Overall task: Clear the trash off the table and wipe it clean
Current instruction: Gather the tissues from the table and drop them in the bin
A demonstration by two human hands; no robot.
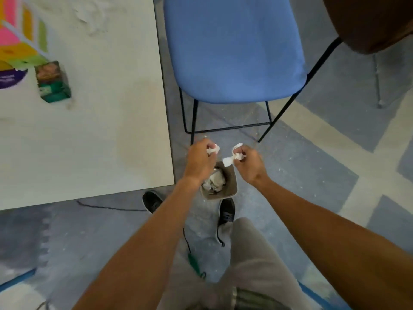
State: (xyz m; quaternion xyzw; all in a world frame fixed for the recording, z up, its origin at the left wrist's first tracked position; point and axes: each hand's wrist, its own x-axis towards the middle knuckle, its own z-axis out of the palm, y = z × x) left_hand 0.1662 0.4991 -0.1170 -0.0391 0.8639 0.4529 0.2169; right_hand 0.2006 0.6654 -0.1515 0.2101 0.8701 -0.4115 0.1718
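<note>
Left grip (199,161), right grip (249,164): clenched tissue (228,161)

The surface (100,135) is a pale, smooth, matt board, and the small green box (53,82) on it looks like printed card with a slight sheen, though it is too blurred to be sure. The chair seat (234,52) is covered in blue, matt woven cloth over a thin frame (194,120) of black-painted metal rod, and the floor (324,153) is rough, matt carpet in grey and cream. The left wad (213,150) and right wad (237,155) are crumpled white paper, soft and dull, and the bin (231,184) has smooth, matt grey-brown walls.
</note>
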